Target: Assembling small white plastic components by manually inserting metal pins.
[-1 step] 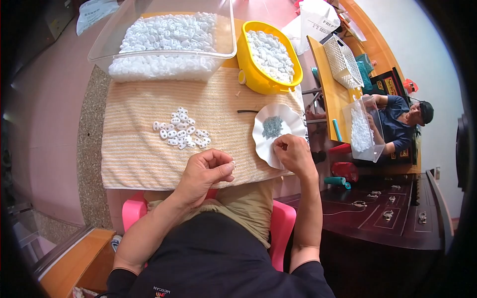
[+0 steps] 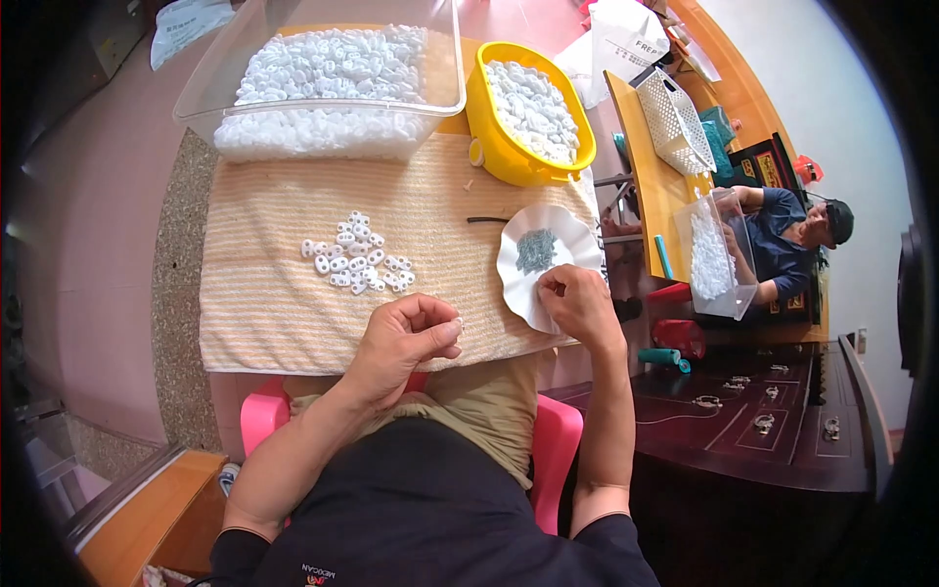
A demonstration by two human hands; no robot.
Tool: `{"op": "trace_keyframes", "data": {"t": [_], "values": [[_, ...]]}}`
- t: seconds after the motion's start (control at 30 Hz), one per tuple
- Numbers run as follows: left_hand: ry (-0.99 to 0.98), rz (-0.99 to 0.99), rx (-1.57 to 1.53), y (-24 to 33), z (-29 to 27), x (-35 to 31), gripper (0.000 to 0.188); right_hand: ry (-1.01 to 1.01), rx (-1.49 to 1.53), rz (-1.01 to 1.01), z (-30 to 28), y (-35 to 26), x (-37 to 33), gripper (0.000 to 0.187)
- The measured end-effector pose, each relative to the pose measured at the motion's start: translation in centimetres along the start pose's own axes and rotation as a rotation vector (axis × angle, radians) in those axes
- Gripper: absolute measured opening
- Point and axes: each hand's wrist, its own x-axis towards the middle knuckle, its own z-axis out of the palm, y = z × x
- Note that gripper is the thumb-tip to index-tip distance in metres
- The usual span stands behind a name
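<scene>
My left hand (image 2: 409, 338) is closed in a pinch above the near edge of the towel; a bit of a small white plastic piece (image 2: 460, 321) shows at its fingertips. Over the near rim of a white wavy-edged dish (image 2: 521, 295), the fingers of my right hand (image 2: 577, 301) are pinched together, and what they hold, if anything, is hidden. In the dish lies a heap of tiny grey metal parts (image 2: 536, 250), too small to name. Several white oval plastic pieces with two dark holes (image 2: 358, 256) lie loosely grouped on the towel, left of the dish.
A striped towel (image 2: 264, 284) covers the table. At its far side stand a clear plastic bin (image 2: 445, 103) and a yellow tub (image 2: 533, 174), both holding white pieces. A thin black rod (image 2: 486, 219) lies beside the dish. Another person (image 2: 782, 235) works at a table on the right.
</scene>
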Motion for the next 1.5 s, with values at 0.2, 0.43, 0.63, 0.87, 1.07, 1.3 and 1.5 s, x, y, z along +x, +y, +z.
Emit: {"op": "trace_keyframes", "data": {"t": [0.2,0.43,0.63,0.87,1.07,1.3,1.5], "values": [[-0.002,-0.002,-0.005,0.1,0.1,-0.1,0.012,0.046,0.015,-0.084,0.5,0.7,-0.1,0.012],[0.017,-0.002,-0.003,0.1,0.0,-0.1,0.012,0.033,0.017,-0.13,0.1,0.4,-0.5,0.015],[0.015,0.004,-0.005,0.1,0.1,0.0,0.01,0.144,0.071,-0.113,0.4,0.5,-0.8,0.012],[0.049,0.023,-0.032,0.0,0.1,0.0,0.016,0.173,0.245,-0.047,0.8,0.6,-1.3,0.009],[0.047,0.023,-0.062,0.0,0.0,0.0,0.017,0.112,0.713,0.047,1.8,-2.0,-2.2,0.009],[0.048,0.018,-0.1,0.4,0.1,-0.1,0.016,-0.058,1.121,0.027,5.4,-6.4,-2.5,0.008],[0.028,0.034,-0.119,0.1,-0.3,0.0,0.016,-0.027,1.252,0.048,6.8,-7.1,-2.4,0.007]]}}
